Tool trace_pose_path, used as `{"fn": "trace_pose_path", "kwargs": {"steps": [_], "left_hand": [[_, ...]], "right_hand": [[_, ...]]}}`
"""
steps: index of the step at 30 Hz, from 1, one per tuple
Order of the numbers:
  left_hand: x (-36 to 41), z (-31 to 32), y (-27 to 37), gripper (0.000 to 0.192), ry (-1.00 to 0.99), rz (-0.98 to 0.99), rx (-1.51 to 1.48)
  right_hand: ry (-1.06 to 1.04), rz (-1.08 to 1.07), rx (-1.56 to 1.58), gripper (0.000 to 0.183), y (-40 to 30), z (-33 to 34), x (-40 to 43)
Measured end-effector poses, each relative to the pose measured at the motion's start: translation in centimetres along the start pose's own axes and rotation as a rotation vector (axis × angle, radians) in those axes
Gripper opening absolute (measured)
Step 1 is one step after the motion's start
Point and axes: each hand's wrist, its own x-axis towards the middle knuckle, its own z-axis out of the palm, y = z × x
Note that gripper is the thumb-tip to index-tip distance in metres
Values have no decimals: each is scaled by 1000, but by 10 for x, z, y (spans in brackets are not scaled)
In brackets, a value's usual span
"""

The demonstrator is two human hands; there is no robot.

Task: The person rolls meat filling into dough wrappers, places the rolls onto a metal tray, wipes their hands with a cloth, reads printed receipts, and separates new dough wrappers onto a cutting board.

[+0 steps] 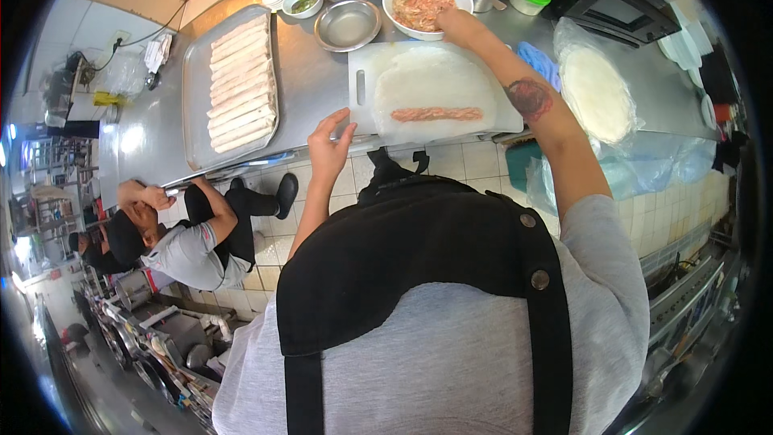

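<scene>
My right hand [460, 25] reaches into a white bowl [416, 33] of minced, orange-pink filling [418, 5]. Its fingertips are hidden in the filling, so I cannot tell whether they grip any. Before me lies a white cutting board [513, 122] with a slot handle at its left. On the board is a thin, pale round wrapper [435, 81], spread flat. A narrow strip of filling [438, 114] runs across its near part. My left hand [329, 145] is raised by the board's near left corner, fingers apart, holding nothing.
Left of the board, a metal tray [194, 72] bears several pale rolls [241, 87]. A shallow steel bowl [347, 24] stands between them, farther back. At right are a blue cloth [536, 63] and round wrappers [595, 93] in plastic. A co-worker [193, 254] is at the counter's left.
</scene>
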Motion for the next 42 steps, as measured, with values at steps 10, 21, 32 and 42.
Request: {"fn": "trace_pose_path", "kwargs": {"steps": [10,21,32,42], "left_hand": [[-8,0,-4,21,-15,4,21],[10,35,21,20,-162,117,-34],[24,95,70,21,-366,242,-167],[38,145,82,21,-410,545,-101]], "right_hand": [[76,-9,214,18,-4,-27,-19],[19,384,1017,15,-27,-30,-140],[206,391,850,10,-58,23,-167],[65,394,873,14,-44,31,-161]]}}
